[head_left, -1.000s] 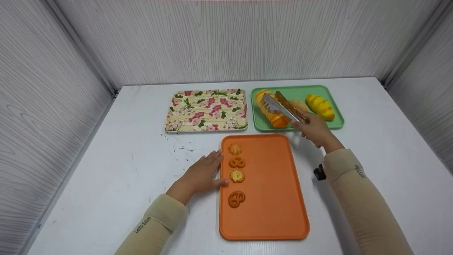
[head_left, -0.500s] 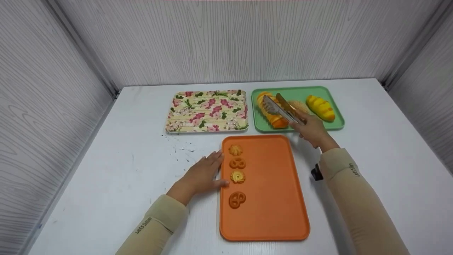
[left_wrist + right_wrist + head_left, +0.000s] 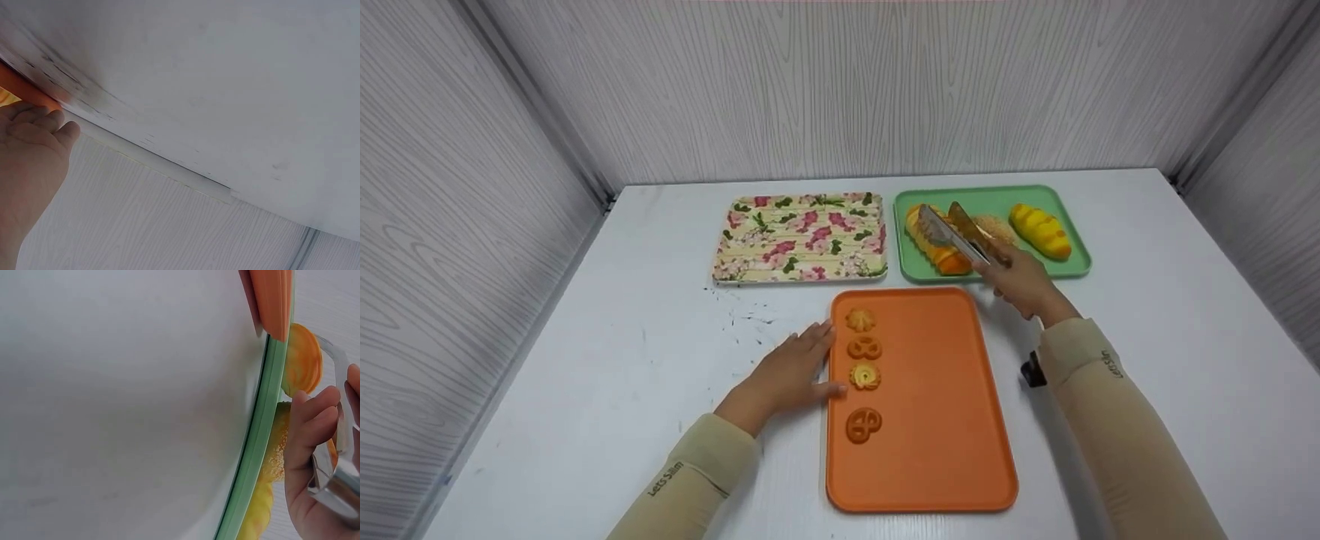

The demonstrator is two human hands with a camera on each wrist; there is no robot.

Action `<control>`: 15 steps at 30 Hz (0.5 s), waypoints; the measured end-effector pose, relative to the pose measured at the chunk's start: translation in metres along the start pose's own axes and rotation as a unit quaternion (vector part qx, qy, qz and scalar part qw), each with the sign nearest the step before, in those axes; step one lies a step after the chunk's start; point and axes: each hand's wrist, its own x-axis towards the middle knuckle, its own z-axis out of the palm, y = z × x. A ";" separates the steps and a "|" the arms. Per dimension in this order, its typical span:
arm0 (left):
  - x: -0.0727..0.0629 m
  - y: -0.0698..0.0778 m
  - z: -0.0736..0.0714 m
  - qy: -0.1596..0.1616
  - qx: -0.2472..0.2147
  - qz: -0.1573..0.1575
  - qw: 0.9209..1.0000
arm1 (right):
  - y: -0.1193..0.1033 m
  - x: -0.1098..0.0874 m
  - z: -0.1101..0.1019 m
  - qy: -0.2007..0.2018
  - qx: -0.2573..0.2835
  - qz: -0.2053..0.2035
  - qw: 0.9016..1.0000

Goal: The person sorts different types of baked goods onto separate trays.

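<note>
3 wood-grain panels [image 3: 780, 90] around a white table [image 3: 607, 322] suggest a lab.

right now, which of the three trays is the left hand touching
The orange tray with four cookies; the flowered tray and green tray lie farther from the left hand.

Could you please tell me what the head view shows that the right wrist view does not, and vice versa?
Only the head view shows the floral-patterned rectangular tray, four small golden-brown cookies, two beige sleeves and the left grip.

Only the right wrist view shows the palm side of the right grip.

Both show the silver metal tongs held in that grip, the orange rectangular tray, the green rectangular tray, a long orange-yellow loaf, a sesame-topped bun and a yellow oval bread.
</note>
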 end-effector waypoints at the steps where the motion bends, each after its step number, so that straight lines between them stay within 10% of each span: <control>1: 0.000 0.000 0.000 0.000 0.003 0.002 1.000 | 0.001 0.000 0.000 0.001 0.000 0.000 1.000; 15: 0.001 -0.001 0.000 0.001 0.012 0.011 1.000 | -0.005 -0.005 -0.008 0.029 0.019 -0.033 0.999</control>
